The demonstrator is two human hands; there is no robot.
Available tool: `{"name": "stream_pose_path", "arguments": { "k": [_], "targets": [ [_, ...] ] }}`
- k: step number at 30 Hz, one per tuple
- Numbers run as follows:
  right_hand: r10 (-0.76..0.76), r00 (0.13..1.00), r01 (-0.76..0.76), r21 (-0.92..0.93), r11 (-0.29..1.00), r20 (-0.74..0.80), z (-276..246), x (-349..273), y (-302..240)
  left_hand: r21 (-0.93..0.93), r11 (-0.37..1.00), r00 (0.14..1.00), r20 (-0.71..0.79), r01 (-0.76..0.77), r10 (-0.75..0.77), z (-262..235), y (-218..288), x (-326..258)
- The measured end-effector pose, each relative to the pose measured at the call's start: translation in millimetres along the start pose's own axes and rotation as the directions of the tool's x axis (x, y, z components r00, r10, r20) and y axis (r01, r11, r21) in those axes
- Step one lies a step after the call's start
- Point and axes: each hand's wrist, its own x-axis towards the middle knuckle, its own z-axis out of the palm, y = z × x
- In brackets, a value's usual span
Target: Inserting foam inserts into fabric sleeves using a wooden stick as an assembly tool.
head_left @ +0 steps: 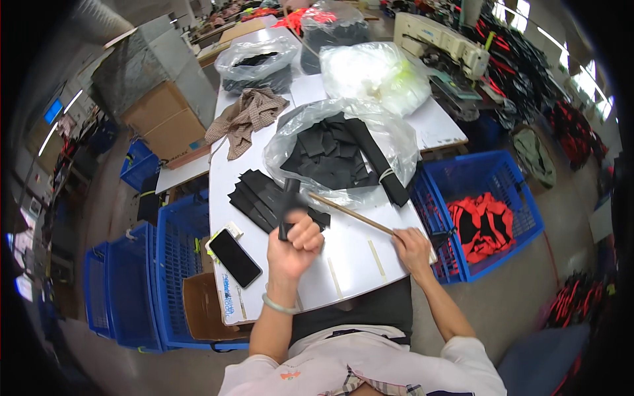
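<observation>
My left hand (294, 245), raised above the white table, is closed round a black fabric piece (291, 190) that stands up out of the fist and is partly blurred. My right hand (412, 251) is by the table's right front edge, its fingers on the near end of a thin wooden stick (353, 214). The stick slants away to the left, toward a clear plastic bag (400, 142) full of cut black fabric pieces (322, 153). Beside the bag, behind my left hand, lies a fanned pile of black strips (254, 201).
A dark phone (235, 258) lies at the table's left edge. Behind it is a checked brown cloth (249, 119). Blue crates flank the table; the right crate (522, 198) holds red and black fabric (481, 228). More plastic bags (370, 72) and a sewing machine (439, 43) stand farther back.
</observation>
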Motion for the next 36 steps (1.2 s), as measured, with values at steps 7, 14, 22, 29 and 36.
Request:
{"name": "stream_pose_path", "arguments": {
  "k": [7, 14, 22, 29, 36],
  "targets": [
    [-0.088, 0.996, 0.083, 0.144, 0.986, 0.028, -16, -33, 21, -0.055, 0.996, 0.998, 0.006, 0.069, -0.068, -11, -32, -28],
    [-0.031, 0.998, 0.032, -0.001, 0.999, 0.053, -9, -28, 7, -0.137, 0.976, 0.974, -0.129, 0.168, -0.186, -46, -42, -42],
    [0.142, 0.913, -0.398, 0.766, 0.505, 0.382, 10, 50, -73, -0.230, 0.940, 0.952, -0.116, 0.251, -0.283, -61, -61, -49],
    [0.010, 0.803, -0.579, 0.776, 0.248, 0.596, 5, 52, -82, 0.161, 0.913, 0.915, -0.220, 0.376, -0.338, -56, -56, -38],
    [0.453, 0.764, -0.488, 0.871, -0.059, 0.459, 28, 34, -107, 0.877, 0.479, 0.940, -0.148, -0.019, 0.308, -74, -66, 0]
  ]
}}
